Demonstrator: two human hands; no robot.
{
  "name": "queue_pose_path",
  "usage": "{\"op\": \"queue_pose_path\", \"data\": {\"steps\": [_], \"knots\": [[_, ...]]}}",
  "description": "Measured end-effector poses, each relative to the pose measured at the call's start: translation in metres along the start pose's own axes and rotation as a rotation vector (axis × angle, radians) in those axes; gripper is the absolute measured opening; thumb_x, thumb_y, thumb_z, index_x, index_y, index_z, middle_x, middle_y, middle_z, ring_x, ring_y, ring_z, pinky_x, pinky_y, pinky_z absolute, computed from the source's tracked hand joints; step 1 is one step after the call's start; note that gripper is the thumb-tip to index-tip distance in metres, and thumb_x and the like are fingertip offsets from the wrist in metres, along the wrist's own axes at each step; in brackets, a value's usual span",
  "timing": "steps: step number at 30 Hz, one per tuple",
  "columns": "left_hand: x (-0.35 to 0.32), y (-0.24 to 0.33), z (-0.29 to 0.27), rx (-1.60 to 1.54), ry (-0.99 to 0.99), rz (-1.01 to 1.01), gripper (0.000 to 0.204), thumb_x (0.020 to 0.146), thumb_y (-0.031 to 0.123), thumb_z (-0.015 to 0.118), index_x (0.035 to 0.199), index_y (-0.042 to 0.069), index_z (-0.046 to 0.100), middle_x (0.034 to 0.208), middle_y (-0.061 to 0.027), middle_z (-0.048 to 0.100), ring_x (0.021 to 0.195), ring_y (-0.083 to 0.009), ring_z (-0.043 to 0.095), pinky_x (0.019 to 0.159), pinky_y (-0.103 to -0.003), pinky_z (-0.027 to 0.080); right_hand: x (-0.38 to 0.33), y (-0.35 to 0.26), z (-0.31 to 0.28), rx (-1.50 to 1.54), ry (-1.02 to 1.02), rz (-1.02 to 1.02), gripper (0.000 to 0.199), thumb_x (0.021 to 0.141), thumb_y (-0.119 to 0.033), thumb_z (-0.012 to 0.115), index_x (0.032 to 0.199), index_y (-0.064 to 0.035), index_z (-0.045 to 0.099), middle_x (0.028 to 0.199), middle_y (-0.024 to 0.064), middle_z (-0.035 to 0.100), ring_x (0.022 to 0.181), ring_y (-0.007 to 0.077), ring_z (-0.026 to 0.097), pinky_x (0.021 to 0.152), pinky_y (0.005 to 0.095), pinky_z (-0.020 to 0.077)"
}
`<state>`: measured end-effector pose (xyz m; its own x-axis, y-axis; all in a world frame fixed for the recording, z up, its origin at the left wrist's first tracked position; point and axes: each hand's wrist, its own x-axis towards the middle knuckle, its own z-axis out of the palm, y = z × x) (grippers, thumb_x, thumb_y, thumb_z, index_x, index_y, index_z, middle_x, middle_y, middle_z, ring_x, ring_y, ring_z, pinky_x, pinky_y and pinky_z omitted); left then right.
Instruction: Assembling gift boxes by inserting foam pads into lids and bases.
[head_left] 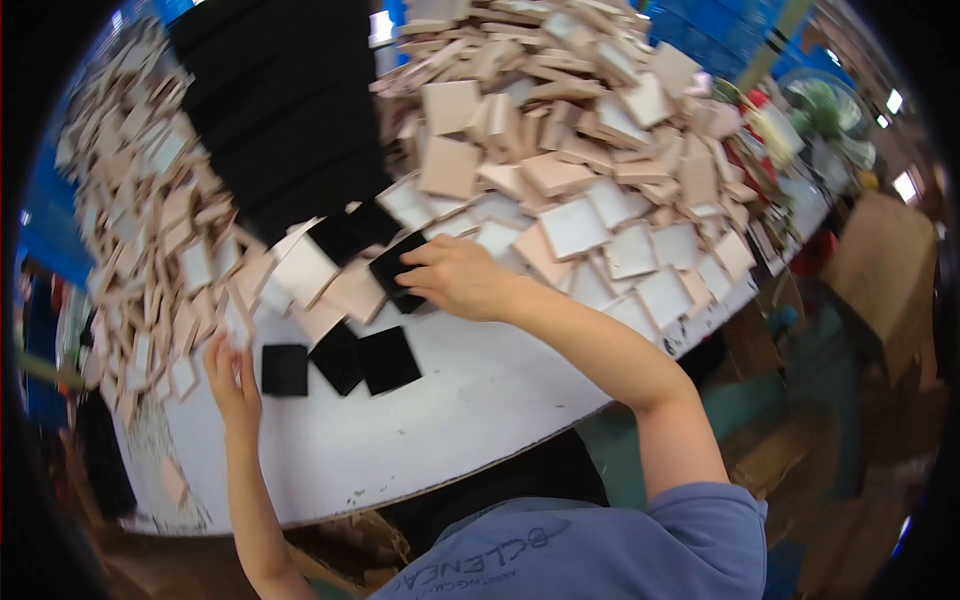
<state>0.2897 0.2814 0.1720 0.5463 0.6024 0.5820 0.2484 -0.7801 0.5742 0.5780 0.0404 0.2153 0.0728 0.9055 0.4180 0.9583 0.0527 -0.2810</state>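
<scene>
My right hand [465, 281] reaches over the middle of the white table [480, 375], its fingers closed on the edge of a thin black square piece [392, 268]. My left hand [233, 388] is at the front of the left pile, its fingertips pinching a pale square piece [236, 318], slightly blurred. Between my hands, a black square [285, 370] lies by itself on the table. Right of it, another black square [338, 358] lies against a third black square [391, 361]. Further black squares [355, 230] rest on pale pieces just beyond my right hand's fingers.
A heap of pale pink and white square pieces [560, 175] covers the back right of the table. Another heap [150, 230] runs along the left. Between them stands a tall black stack [280, 110]. A cardboard box [880, 270] and blue crates [715, 45] are beyond the table.
</scene>
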Motion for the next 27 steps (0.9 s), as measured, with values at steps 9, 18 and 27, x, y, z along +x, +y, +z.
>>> {"op": "queue_pose_path", "data": {"steps": [9,18,27], "knots": [[-0.125,0.154,0.037,-0.186,-0.701,0.312,0.016,0.07,0.0,0.067,0.077,0.002,0.053,0.138,-0.0307,0.029,0.127,-0.0476,0.03,0.104,-0.048,0.028,-0.003,0.003,-0.007,0.414,0.512,0.398,0.012,0.083,-0.011,0.059,0.089,-0.0006,0.06,0.081,0.0134,0.061,0.074,0.0302,0.056,0.065,0.0368,0.0448],[-0.131,0.165,0.053,-0.154,-0.707,0.27,0.05,0.065,0.018,0.078,0.102,-0.001,0.051,0.133,-0.0287,0.034,0.121,-0.0466,0.035,0.102,-0.05,0.028,-0.092,-0.071,0.006,-0.095,0.403,-0.241,0.007,0.068,-0.013,0.061,0.073,-0.0092,0.059,0.072,0.0015,0.051,0.066,0.0191,0.05,0.056,0.0315,0.0393],[-0.13,0.174,0.065,-0.107,-0.578,0.059,0.105,0.057,0.018,0.084,0.138,-0.006,0.02,0.126,-0.026,0.041,0.113,-0.0409,0.042,0.096,-0.044,0.036,-0.106,-0.099,0.049,0.163,-0.071,-0.279,0.008,0.068,-0.017,0.057,0.065,-0.0093,0.055,0.071,0.0033,0.052,0.067,0.0208,0.057,0.058,0.0339,0.0449]]}}
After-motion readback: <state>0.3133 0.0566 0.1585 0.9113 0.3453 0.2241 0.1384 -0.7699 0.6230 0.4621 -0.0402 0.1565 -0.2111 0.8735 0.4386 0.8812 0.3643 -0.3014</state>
